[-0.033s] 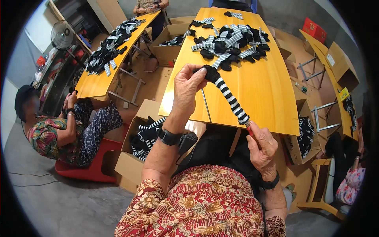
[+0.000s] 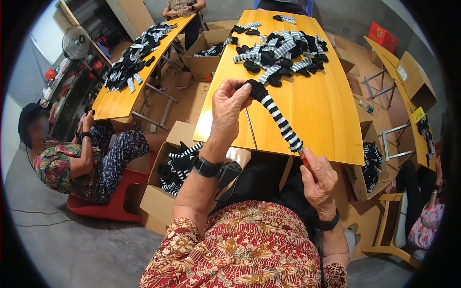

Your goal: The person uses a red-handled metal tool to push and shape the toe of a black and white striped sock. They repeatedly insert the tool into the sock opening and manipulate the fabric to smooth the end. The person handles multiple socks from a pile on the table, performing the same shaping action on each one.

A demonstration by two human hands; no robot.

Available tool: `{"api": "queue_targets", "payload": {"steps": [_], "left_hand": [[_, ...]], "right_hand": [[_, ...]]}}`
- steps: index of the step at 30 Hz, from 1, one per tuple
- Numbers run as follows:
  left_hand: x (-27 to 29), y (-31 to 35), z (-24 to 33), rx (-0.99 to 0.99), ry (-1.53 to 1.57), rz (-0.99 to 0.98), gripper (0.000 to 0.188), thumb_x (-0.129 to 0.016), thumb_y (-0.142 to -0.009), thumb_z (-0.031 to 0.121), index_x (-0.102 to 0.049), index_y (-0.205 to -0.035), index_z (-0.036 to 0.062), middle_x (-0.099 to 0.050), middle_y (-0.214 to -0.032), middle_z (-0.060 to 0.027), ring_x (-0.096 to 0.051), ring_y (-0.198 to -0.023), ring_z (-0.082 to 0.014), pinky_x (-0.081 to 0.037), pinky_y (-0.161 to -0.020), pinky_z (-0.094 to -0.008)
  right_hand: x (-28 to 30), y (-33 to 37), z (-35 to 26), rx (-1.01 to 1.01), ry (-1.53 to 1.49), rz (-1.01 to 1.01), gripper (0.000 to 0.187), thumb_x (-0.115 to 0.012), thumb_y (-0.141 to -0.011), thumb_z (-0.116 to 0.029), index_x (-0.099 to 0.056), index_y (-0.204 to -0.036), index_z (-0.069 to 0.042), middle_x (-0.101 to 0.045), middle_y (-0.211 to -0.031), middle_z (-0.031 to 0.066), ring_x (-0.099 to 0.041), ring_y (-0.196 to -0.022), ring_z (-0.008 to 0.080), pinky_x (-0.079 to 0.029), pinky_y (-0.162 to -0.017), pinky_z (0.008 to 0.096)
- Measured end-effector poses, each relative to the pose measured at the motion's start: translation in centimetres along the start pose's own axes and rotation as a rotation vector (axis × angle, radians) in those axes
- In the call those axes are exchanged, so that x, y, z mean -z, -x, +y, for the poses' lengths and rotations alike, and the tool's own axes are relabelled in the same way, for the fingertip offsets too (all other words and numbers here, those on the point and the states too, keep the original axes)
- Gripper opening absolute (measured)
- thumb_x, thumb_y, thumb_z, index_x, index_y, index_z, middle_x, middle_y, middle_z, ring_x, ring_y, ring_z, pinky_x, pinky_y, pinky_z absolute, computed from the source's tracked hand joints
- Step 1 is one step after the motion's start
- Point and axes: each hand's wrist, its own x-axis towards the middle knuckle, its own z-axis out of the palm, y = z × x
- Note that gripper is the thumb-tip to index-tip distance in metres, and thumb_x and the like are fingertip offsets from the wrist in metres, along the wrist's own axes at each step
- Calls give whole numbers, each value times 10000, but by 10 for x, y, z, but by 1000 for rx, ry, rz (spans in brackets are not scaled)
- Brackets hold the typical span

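Over the near edge of the yellow table (image 2: pixel 331 129), a knitted black-and-white striped sock (image 2: pixel 278 116) stretches slantwise between my hands. My left hand (image 2: pixel 226 108) pinches its solid black end between thumb and fingers. In my right hand (image 2: pixel 321 178), lower and to the right, is a red-handled tool (image 2: pixel 303 160). The tool's tip meets the sock's striped open end; whatever part lies inside is hidden. Farther up the table lies a pile of similar black and grey-striped socks (image 2: pixel 283 47).
A cardboard box (image 2: pixel 156 204) of striped socks stands left of my knees, another box (image 2: pixel 354 180) to the right. A co-worker (image 2: pixel 72 158) sits at left on a red chair (image 2: pixel 105 204), near a second sock-covered table (image 2: pixel 108 106). A wooden chair (image 2: pixel 379 230) is at right.
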Motion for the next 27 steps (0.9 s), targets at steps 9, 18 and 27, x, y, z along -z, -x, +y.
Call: {"api": "queue_targets", "payload": {"steps": [9, 18, 27], "left_hand": [[-14, 5, -13, -15, 106, 12, 110, -631, -886, 48, -590, -986, 29, -660, -919, -56, -631, -762, -106, -524, -716, -222], [-11, 7, 6, 183, 117, -31, 91, -657, -892, 152, -638, -957, 92, -687, -862, -13, -641, -741, -66, -516, -641, -203], [-18, 9, -14, -54, 132, -5, 147, -608, -922, 119, -626, -1050, 48, -687, -943, -39, -644, -819, -82, -531, -722, -218]], "right_hand": [[-4, 6, -2, -156, -146, 61, 400, -629, -805, 36, -603, -1203, -3, -573, -791, 94, -533, -664, 188, -451, -599, 291], [0, 6, 1, 25, -5, 11, 425, -656, -768, 47, -617, -1186, -18, -592, -791, 105, -573, -645, 219, -478, -585, 302], [-4, 10, -3, -51, -33, 34, 414, -636, -790, 39, -604, -1199, -11, -596, -813, 108, -579, -678, 228, -483, -612, 309]]}}
